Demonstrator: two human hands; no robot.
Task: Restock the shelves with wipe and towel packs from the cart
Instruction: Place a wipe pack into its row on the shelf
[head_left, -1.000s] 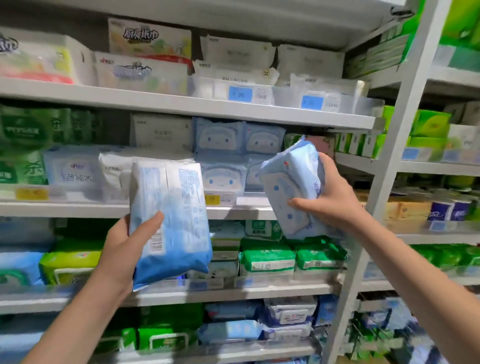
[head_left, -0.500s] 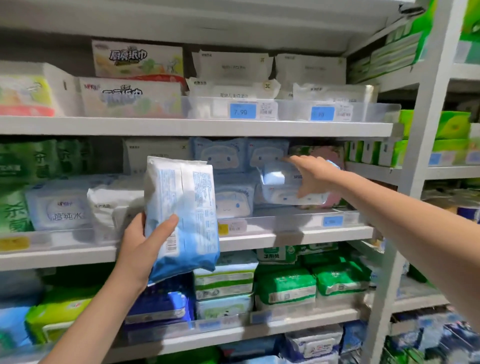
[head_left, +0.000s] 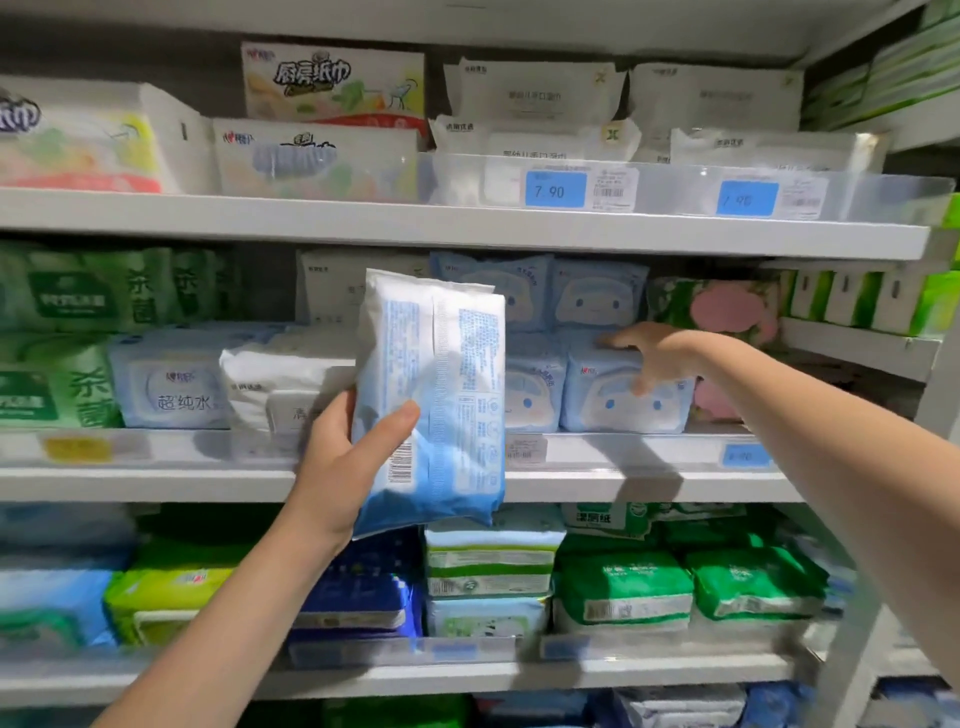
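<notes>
My left hand grips a light blue wipe pack, held upright in front of the middle shelf with its printed back and barcode facing me. My right hand reaches into the middle shelf and rests with spread fingers on top of a light blue cartoon-face wipe pack that lies on the shelf. A matching pack sits just left of it, and two more stand behind.
White and pale blue wipe packs fill the left of the middle shelf, beside green packs. A pink and green pack sits to the right. Towel packs line the top shelf. Green packs fill the lower shelf.
My right hand carried its blue pack onto the middle shelf, set it down and now rests on it. My left hand with its pack stayed roughly where it was.
</notes>
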